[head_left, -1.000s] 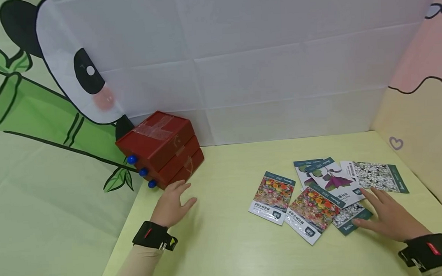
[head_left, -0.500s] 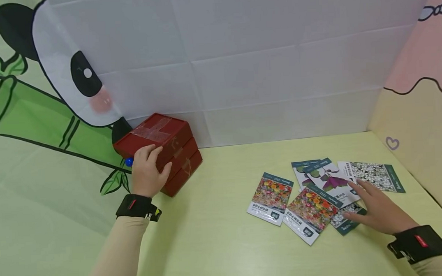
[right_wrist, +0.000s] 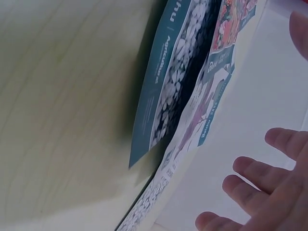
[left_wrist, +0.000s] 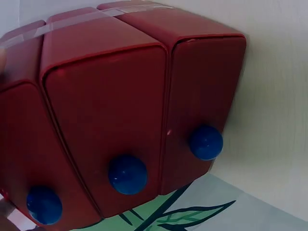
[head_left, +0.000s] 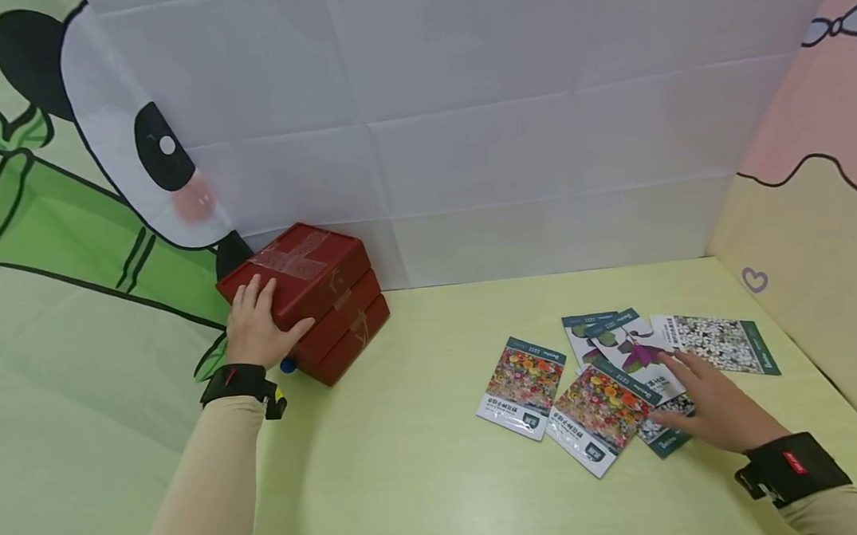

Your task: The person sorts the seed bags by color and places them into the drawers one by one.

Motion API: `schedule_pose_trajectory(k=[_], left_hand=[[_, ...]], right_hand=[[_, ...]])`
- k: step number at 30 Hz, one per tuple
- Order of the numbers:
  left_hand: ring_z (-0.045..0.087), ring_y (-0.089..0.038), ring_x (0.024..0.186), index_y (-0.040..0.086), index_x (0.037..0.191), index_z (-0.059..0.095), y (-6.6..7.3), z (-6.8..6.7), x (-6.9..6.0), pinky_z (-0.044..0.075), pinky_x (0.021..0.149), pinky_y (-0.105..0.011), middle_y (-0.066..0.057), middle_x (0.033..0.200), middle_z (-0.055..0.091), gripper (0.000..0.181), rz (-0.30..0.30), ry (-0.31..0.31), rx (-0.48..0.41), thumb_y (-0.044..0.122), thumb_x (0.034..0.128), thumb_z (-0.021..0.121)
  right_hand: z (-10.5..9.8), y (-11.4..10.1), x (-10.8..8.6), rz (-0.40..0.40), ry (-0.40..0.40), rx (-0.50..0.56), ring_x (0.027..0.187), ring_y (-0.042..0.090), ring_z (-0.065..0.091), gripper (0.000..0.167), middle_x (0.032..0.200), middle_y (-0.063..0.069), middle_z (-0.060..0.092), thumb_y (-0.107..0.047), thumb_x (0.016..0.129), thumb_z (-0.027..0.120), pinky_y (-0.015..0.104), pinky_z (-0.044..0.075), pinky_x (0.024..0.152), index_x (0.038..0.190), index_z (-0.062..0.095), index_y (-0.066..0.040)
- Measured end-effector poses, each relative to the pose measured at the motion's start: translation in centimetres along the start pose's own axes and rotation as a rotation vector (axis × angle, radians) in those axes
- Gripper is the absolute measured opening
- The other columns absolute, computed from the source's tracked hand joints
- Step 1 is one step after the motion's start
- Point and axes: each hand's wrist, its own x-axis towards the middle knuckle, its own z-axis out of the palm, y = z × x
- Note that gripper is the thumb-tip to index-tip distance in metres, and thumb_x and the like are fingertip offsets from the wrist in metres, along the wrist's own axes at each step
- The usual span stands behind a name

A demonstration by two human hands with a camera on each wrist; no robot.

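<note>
A stack of three red drawers point(head_left: 329, 304) with clear tape on top stands at the back left. My left hand point(head_left: 255, 331) is at its front, fingers extended by the top drawer and thumb spread to the right. In the left wrist view, blue knobs point(left_wrist: 127, 174) show on the drawer fronts; only bits of fingers appear at the left edge. My right hand point(head_left: 718, 406) hovers with loose fingers over seed packets, holding nothing. Among them are a purple-flower packet point(head_left: 636, 354), a colourful mixed-flower packet point(head_left: 600, 416) and a white-flower packet point(head_left: 667, 429), partly covered.
Another mixed-flower packet point(head_left: 523, 387) lies left of the pile, and a white-flower packet point(head_left: 722, 342) at its back right. The pale table point(head_left: 408, 460) meets a white backdrop point(head_left: 503, 176) behind and printed cloth on both sides.
My left hand has moved left and up from the table beside the drawers to their front, now covering upper knobs. The right hand stays over the packets, shifting slightly left in view.
</note>
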Motion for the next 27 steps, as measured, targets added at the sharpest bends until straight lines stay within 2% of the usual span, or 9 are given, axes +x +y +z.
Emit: schedule_pose_trajectory(k=[4,7,18,23,27], left_hand=[[0.017,-0.046,0.140,0.001,0.144,0.039,-0.8,0.2,0.1,0.019,0.107,-0.068,-0.025,0.151,0.029,0.091,-0.012,-0.043,-0.004,0.045,0.0750,0.079],[0.018,-0.046,0.139,0.002,0.142,0.042,-0.7,0.2,0.1,0.020,0.106,-0.068,-0.025,0.149,0.033,0.087,-0.009,-0.052,-0.010,0.044,0.0752,0.079],[0.025,-0.049,0.135,0.000,0.139,0.047,0.3,0.2,-0.4,0.023,0.106,-0.066,-0.027,0.143,0.040,0.083,0.041,-0.021,0.016,0.042,0.0752,0.080],[0.029,-0.047,0.132,0.003,0.139,0.049,0.8,0.5,-0.5,0.028,0.099,-0.070,-0.023,0.143,0.042,0.084,0.036,-0.001,0.056,0.047,0.0737,0.079],[0.031,-0.045,0.130,0.006,0.140,0.049,1.7,0.4,-0.6,0.028,0.095,-0.074,-0.021,0.143,0.043,0.085,0.018,-0.010,0.082,0.050,0.0730,0.078]], right_hand=[[0.5,-0.3,0.1,-0.018,0.019,0.016,0.124,0.055,0.034,0.098,0.140,0.030,0.036,-0.054,0.076,0.075,0.073,0.033,0.092,0.146,0.036,0.002],[0.6,-0.5,0.2,-0.031,0.035,0.017,0.124,0.052,0.036,0.098,0.141,0.029,0.037,-0.053,0.076,0.076,0.071,0.035,0.092,0.145,0.036,0.002],[1.2,-0.4,0.3,-0.018,0.007,0.002,0.122,0.053,0.037,0.100,0.137,0.030,0.038,-0.058,0.075,0.074,0.070,0.036,0.092,0.142,0.038,0.006],[1.4,-0.2,0.4,-0.013,0.007,-0.001,0.123,0.052,0.037,0.100,0.138,0.030,0.038,-0.059,0.075,0.073,0.069,0.036,0.093,0.143,0.038,0.006],[1.5,-0.3,0.5,-0.009,0.001,-0.006,0.123,0.051,0.037,0.101,0.138,0.029,0.037,-0.060,0.075,0.072,0.069,0.036,0.093,0.143,0.038,0.006]])
